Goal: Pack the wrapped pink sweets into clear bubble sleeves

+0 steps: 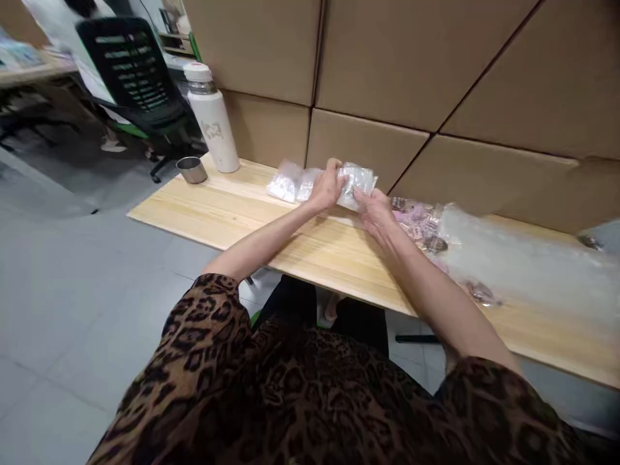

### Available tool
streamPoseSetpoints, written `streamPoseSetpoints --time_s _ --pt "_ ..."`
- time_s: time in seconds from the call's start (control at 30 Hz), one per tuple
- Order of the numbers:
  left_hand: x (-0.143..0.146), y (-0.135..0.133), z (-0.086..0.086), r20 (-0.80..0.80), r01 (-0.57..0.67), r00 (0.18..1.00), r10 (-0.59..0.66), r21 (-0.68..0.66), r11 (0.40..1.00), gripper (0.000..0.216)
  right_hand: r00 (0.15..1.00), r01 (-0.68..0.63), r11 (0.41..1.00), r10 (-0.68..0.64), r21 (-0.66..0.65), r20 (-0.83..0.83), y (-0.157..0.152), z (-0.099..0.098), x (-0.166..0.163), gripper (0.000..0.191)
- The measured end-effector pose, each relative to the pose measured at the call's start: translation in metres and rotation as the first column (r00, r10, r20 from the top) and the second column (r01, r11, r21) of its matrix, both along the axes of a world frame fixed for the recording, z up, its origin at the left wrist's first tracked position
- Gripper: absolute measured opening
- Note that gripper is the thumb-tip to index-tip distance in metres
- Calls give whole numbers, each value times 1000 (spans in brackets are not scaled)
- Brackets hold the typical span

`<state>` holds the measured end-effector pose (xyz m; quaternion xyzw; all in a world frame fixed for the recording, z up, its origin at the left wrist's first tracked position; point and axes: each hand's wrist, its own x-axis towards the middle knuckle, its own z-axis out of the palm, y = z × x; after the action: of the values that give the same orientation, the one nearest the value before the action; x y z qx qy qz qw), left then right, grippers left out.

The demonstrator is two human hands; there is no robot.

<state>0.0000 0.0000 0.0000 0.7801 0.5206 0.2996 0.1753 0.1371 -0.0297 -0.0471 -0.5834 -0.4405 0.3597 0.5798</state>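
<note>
Both my hands are at a row of small clear plastic bags near the back of the wooden table. My left hand is closed, its fingers bent at the left edge of a shiny clear plastic bag. From the other side, my right hand pinches the lower right part of that same bag between thumb and fingers. What lies inside the bag is too blurred to make out. Small packets with pink and brown contents lie just right of my right hand.
Large clear plastic sheeting or bags cover the table's right side. A white bottle and a metal cup stand at the left end. Stacked cardboard boxes rise along the back. A person sits beyond a black chair.
</note>
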Motion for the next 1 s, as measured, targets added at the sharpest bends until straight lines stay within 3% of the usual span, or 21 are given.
streamPoseSetpoints --time_s 0.13,0.23,0.37,0.5,0.57,0.67,0.77,0.83,0.93,1.0 --pt "-3 17 -4 -172 -38 984 50 74 997 34 963 62 994 -37 -85 269 15 2 0 37" --pt "-3 25 -13 -281 18 959 37 190 982 33 900 135 985 -77 -107 429 20 2 -1 33" --pt "-3 30 -25 -360 115 933 -23 238 964 39 782 219 974 -142 -55 607 16 -2 -4 53" --pt "-4 32 -37 -377 293 902 -211 174 940 50 574 90 996 -58 7 817 13 -12 -5 27" --pt "-6 32 -41 -397 346 880 -262 155 925 55 494 32 999 1 -19 870 14 -16 -2 30" --pt "-10 32 -41 -474 406 817 -327 72 911 57 437 -7 996 79 -84 896 18 -16 7 34" --pt "-11 31 -35 -517 387 787 -336 -9 922 60 415 -71 982 190 -177 890 21 -11 15 33" --pt "-11 27 -30 -536 342 789 -300 -22 939 64 446 -117 970 243 -212 862 23 -6 18 35" --pt "-10 22 -29 -568 324 784 -252 29 946 65 503 -101 973 229 -207 833 24 6 23 37" --pt "-11 20 -31 -575 325 785 -229 67 943 65 529 -78 988 157 -137 834 19 18 36 39"
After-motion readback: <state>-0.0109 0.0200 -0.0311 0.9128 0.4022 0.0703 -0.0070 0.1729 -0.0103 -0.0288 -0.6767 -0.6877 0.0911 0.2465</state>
